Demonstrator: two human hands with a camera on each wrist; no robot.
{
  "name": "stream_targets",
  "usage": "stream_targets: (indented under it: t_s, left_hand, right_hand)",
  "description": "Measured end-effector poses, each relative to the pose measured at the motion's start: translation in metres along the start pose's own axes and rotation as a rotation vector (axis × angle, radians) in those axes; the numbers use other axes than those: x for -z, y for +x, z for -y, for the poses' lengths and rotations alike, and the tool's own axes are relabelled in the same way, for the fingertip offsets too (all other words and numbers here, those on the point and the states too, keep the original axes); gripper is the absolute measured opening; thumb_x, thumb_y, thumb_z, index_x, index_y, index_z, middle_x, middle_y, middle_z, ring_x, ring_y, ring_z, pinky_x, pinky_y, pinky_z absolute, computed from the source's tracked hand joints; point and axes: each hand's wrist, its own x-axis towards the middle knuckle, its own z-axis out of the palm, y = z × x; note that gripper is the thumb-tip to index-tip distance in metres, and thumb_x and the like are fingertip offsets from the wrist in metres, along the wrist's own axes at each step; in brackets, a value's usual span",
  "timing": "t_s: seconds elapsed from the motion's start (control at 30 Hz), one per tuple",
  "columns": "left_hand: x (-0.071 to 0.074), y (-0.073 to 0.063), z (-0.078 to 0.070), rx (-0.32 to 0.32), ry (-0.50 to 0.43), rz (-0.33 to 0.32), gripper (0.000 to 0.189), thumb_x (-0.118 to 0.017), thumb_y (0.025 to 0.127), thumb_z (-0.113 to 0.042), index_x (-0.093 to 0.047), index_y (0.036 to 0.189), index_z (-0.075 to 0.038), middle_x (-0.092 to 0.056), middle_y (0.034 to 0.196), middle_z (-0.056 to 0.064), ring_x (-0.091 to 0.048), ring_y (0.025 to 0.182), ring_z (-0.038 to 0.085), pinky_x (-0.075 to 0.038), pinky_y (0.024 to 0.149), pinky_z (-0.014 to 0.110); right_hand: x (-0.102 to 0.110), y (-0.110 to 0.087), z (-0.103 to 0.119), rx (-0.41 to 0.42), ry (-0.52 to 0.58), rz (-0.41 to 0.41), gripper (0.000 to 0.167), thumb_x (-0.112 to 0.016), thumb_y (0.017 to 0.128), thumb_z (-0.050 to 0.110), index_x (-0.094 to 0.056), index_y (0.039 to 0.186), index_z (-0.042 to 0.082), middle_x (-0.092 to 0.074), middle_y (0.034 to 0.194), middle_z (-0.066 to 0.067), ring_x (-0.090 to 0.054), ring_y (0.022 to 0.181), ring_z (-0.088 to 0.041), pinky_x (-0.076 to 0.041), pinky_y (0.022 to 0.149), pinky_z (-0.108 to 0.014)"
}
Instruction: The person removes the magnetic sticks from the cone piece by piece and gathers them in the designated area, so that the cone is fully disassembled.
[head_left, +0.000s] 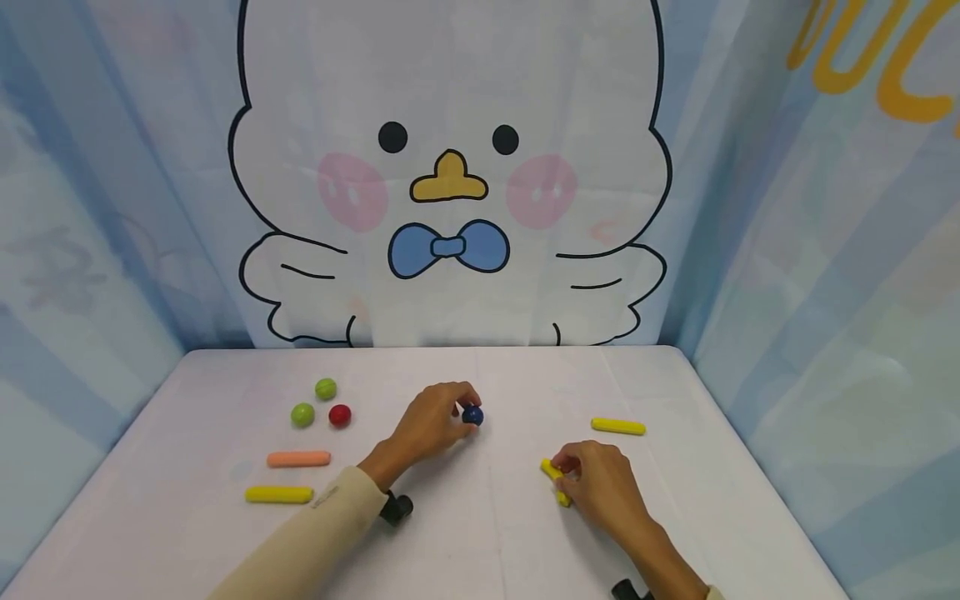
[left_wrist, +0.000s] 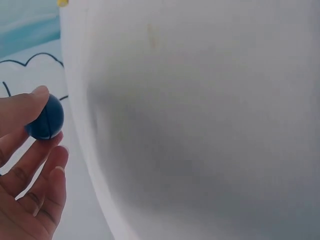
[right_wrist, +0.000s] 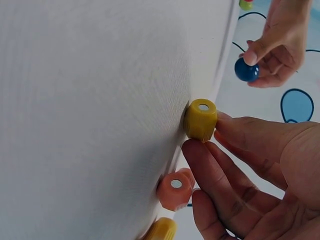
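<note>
In the head view my left hand (head_left: 429, 423) pinches a dark blue ball (head_left: 472, 415) near the middle of the table. The left wrist view shows the thumb on one side of this blue ball (left_wrist: 48, 119) and fingertips on the other. My right hand (head_left: 602, 485) grips a short yellow stick (head_left: 552, 471), slanted on or just above the table, between thumb and fingers. Up close in the right wrist view, the yellow stick (right_wrist: 201, 120) has a silvery disc in its end. Another yellow stick (head_left: 618, 427) lies just beyond the right hand.
Two green balls (head_left: 303, 415) and a red ball (head_left: 340, 416) sit at the table's far left. Nearer lie an orange stick (head_left: 298, 459) and a yellow stick (head_left: 279, 495). Printed curtains (head_left: 787, 250) surround the white table (head_left: 480, 542) at the back and sides.
</note>
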Motion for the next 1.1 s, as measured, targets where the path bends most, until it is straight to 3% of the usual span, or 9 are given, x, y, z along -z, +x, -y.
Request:
stream_targets:
  t_s: [0.33,0.7,0.93,1.1]
  left_hand:
    - [0.029,-0.007,0.024,0.089,0.059,-0.04,0.033,-0.09,0.086,-0.017,-0.072,0.114,-0.019,-0.075,0.105,-0.002,-0.066,0.099,0.023,-0.056,0.087,0.037]
    - [0.074,-0.019,0.063,0.16,0.144,-0.072,0.034,-0.087,0.089,-0.016,-0.07,0.118,-0.014,-0.077,0.116,0.01,-0.068,0.104,0.029,-0.057,0.089,0.046]
    - [0.098,-0.026,0.086,0.246,0.167,-0.067,0.034,-0.086,0.091,-0.017,-0.069,0.12,-0.013,-0.076,0.119,0.014,-0.067,0.105,0.032,-0.058,0.092,0.05]
    - [0.108,-0.03,0.099,0.272,0.208,-0.061,0.035,-0.085,0.091,-0.016,-0.068,0.121,-0.011,-0.075,0.121,0.017,-0.065,0.109,0.035,-0.057,0.094,0.054]
  right_hand:
    - [0.001,-0.001,-0.002,0.005,0.001,0.003,0.023,-0.092,0.078,0.006,-0.08,0.093,0.018,-0.076,0.088,0.008,-0.064,0.084,-0.011,-0.052,0.082,-0.039]
    - [0.002,-0.001,-0.002,0.024,0.01,-0.002,0.023,-0.092,0.078,0.005,-0.08,0.093,0.018,-0.077,0.089,0.008,-0.065,0.083,-0.01,-0.053,0.08,-0.037]
    - [0.002,-0.001,-0.004,0.03,0.014,-0.01,0.023,-0.092,0.078,0.005,-0.08,0.093,0.018,-0.077,0.089,0.008,-0.066,0.083,-0.009,-0.053,0.079,-0.037]
    - [0.0,0.0,-0.004,0.02,0.015,-0.008,0.023,-0.092,0.078,0.006,-0.08,0.093,0.018,-0.076,0.089,0.009,-0.065,0.083,-0.009,-0.053,0.08,-0.036]
